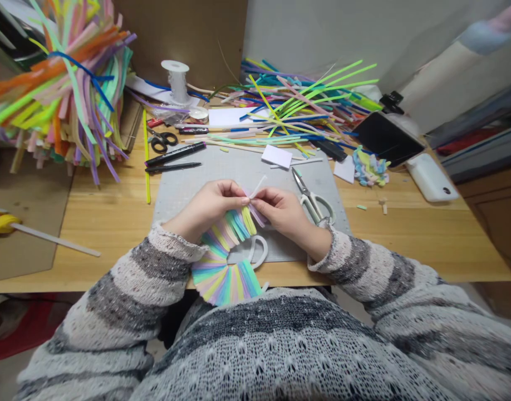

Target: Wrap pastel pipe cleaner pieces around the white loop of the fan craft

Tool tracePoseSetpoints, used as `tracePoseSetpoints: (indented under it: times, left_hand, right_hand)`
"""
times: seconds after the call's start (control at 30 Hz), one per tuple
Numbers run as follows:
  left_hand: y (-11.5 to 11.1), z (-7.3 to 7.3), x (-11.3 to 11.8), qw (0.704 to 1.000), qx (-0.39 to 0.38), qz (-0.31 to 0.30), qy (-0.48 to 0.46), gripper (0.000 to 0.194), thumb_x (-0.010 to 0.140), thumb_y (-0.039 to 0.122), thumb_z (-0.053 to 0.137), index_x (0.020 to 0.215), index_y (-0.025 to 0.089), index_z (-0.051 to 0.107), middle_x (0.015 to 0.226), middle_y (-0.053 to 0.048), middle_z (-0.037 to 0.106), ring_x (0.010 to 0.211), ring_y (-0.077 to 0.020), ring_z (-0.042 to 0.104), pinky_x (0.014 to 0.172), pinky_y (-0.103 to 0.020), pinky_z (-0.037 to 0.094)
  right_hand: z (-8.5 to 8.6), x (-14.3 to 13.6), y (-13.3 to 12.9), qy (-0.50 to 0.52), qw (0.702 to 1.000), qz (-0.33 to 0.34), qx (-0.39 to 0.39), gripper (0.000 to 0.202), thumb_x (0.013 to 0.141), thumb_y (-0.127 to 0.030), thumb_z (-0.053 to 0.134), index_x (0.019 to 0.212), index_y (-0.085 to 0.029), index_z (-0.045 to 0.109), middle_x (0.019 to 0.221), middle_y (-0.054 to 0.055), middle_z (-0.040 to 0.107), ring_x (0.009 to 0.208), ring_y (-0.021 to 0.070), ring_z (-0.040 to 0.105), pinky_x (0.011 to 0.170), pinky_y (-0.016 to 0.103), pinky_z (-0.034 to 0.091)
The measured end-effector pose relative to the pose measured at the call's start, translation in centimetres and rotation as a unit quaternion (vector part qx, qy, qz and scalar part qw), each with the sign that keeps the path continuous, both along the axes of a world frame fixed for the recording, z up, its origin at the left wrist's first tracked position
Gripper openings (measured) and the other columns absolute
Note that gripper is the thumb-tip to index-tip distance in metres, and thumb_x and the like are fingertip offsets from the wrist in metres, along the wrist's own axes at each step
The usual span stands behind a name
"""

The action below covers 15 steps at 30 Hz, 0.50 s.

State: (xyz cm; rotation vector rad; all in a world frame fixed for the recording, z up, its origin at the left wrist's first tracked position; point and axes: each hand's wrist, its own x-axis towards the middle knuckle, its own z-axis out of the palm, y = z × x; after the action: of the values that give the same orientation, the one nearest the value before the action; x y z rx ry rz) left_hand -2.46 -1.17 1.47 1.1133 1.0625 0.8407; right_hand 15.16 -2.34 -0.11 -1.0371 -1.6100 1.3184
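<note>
My left hand [224, 199] pinches the upper end of a curved band of pastel pipe cleaners [227, 283], striped yellow, teal, pink and lilac. The band bends in an open ring down to the table's front edge. Fingertips of my right hand [276, 207] meet the left ones and pinch a lilac pipe cleaner [259, 216] at the same end. A thin white tip sticks up between the two hands. Below them, a white pipe cleaner loop [261, 252] shows beside the ring. Grey-handled scissors [311, 195] lie partly open near my right wrist.
A grey cutting mat [184, 189] lies under my hands. Black markers [176, 156], black scissors [162, 141] and a white spool [176, 81] are at left. Loose pipe cleaners [297, 108] pile at the back; a big bundle [72, 89] stands left. A phone-like dark screen [387, 139] is at right.
</note>
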Motion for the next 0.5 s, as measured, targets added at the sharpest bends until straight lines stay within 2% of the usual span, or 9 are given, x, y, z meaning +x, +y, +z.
tracePoseSetpoints:
  times: [0.1, 0.2, 0.4, 0.5]
  left_hand:
    - [-0.05, 0.3, 0.06, 0.998, -0.049, -0.007, -0.032, 0.024, 0.053, 0.022, 0.08, 0.063, 0.014, 0.059, 0.059, 0.003, 0.057, 0.055, -0.0083, 0.051, 0.057, -0.022, 0.04]
    - [-0.11, 0.47, 0.14, 0.997, -0.064, -0.01, -0.044, 0.023, 0.052, 0.02, 0.079, 0.062, 0.014, 0.059, 0.059, 0.002, 0.058, 0.055, -0.0088, 0.052, 0.057, -0.023, 0.041]
    - [-0.24, 0.66, 0.34, 0.997, -0.052, -0.006, -0.059, 0.021, 0.055, 0.022, 0.078, 0.065, 0.014, 0.061, 0.06, 0.002, 0.058, 0.056, -0.0083, 0.051, 0.057, -0.022, 0.041]
    - [-0.25, 0.7, 0.45, 0.998, -0.043, 0.01, -0.05, 0.021, 0.058, 0.026, 0.077, 0.068, 0.014, 0.063, 0.063, 0.001, 0.059, 0.057, -0.0089, 0.051, 0.057, -0.023, 0.041]
  right_hand:
    - [-0.17, 0.12, 0.08, -0.019, 0.999, 0.003, 0.027, 0.023, 0.08, -0.039, 0.063, 0.075, -0.017, 0.061, 0.07, 0.0, 0.059, 0.066, 0.0114, 0.052, 0.064, 0.027, 0.044]
    - [-0.2, 0.08, 0.09, -0.009, 1.0, 0.008, 0.019, 0.027, 0.078, -0.043, 0.065, 0.074, -0.017, 0.06, 0.069, 0.0, 0.059, 0.067, 0.012, 0.052, 0.064, 0.028, 0.044]
    - [0.37, -0.4, 0.02, 0.032, 0.997, -0.03, -0.059, 0.031, 0.074, -0.045, 0.067, 0.066, -0.018, 0.055, 0.057, -0.005, 0.048, 0.051, 0.0077, 0.04, 0.048, 0.023, 0.035]
    - [0.56, -0.54, 0.0, 0.053, 0.994, -0.038, -0.086, 0.031, 0.073, -0.045, 0.068, 0.066, -0.018, 0.054, 0.055, -0.006, 0.047, 0.047, 0.0062, 0.036, 0.045, 0.022, 0.031]
